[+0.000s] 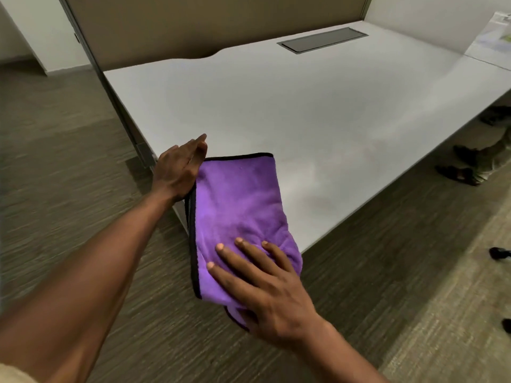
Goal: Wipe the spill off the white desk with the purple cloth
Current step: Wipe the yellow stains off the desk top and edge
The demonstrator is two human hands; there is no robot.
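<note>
The purple cloth (237,217), folded and edged in black, is held over the near corner of the white table (276,106); its lower part hangs past the table edge above the carpet floor (69,134). The right hand (265,288) lies on top of the cloth with straight fingers (229,255) a little spread. The left hand (177,170) is at the left edge of the cloth, its fingers straight and pressed together; I cannot tell if the thumb is under the cloth. A faint dull mark (318,200) shows on the table just right of the cloth. A grey cable hatch (322,40) sits at the far side.
</note>
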